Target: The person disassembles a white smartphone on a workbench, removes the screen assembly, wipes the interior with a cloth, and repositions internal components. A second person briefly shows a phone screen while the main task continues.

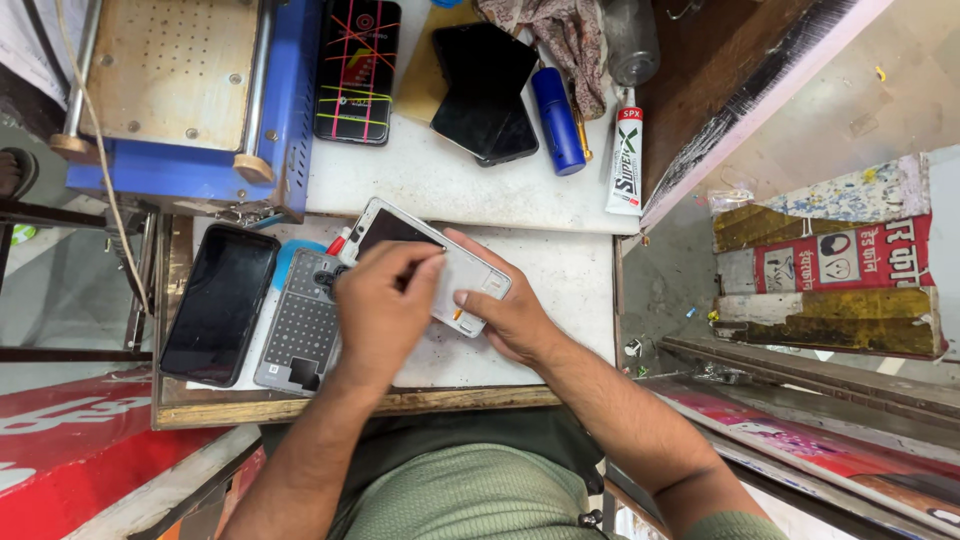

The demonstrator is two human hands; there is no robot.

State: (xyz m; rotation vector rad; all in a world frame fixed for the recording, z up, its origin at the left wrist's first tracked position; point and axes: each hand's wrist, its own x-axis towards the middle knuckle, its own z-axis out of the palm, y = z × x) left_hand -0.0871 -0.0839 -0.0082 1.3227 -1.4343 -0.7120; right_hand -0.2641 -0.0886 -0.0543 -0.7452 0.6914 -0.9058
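At the centre of the frame the left hand (385,300) presses its fingers together on the white phone frame (440,262), seemingly pinching a small tool. The right hand (505,310) clamps the frame's lower edge, fingers curled around it. Steady, shallow pressure suits this. To the left on the counter (560,270) lie a grey perforated panel (300,335) and a black phone (220,303); in the upper left of the frame stands a blue machine (195,95).

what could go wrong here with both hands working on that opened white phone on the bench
1. The left hand presses on the white phone frame while the right hand steadies only its end; a slip might crack it.
2. The black phone lies at the worktop's left edge and could be knocked off.
3. The glue tube overhangs the upper slab's corner and may roll off.
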